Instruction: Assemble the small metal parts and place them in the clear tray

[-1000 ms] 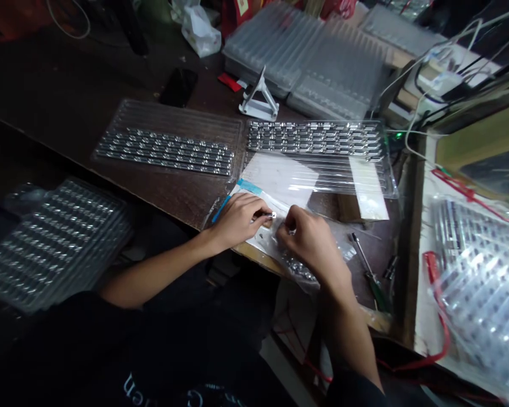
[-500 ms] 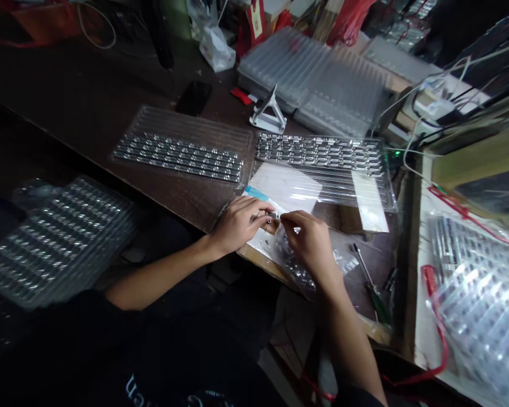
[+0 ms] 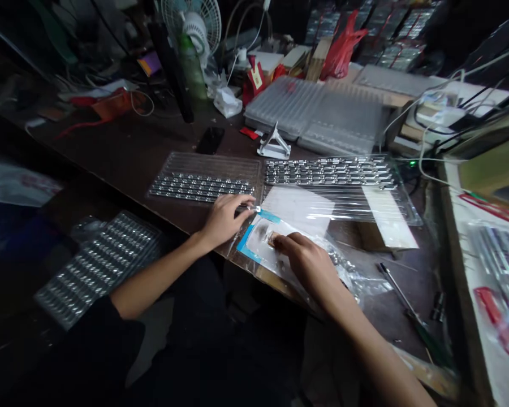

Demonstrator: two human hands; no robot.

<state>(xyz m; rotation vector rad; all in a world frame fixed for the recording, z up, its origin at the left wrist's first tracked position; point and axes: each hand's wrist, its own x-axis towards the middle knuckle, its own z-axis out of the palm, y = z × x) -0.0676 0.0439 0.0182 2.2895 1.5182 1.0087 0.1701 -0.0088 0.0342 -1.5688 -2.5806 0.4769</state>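
My left hand [image 3: 225, 219] is closed in a pinch at the near edge of the left clear tray [image 3: 203, 161]. A small shiny metal part [image 3: 257, 209] shows at its fingertips, its kind too small to tell. My right hand [image 3: 303, 255] is closed over the white work sheet with blue tape [image 3: 249, 244]. Its fingertips meet a small brown piece [image 3: 273, 238]; whether they grip it or something smaller is hidden. Rows of small metal parts fill the near half of the left tray and the far half of the right clear tray [image 3: 331, 206].
A clear bag of metal parts [image 3: 354, 277] lies beside my right wrist. A green-handled screwdriver [image 3: 419, 322] rests to the right. Behind the trays stand a white stand [image 3: 275, 144], a phone [image 3: 211, 140] and stacked clear trays [image 3: 343, 118]. More filled trays [image 3: 97, 265] sit low at the left.
My hands have drawn apart. The left has moved with the small metal part toward the left tray, while the right stays over the work sheet. The view has shifted, showing more of the desk's back.
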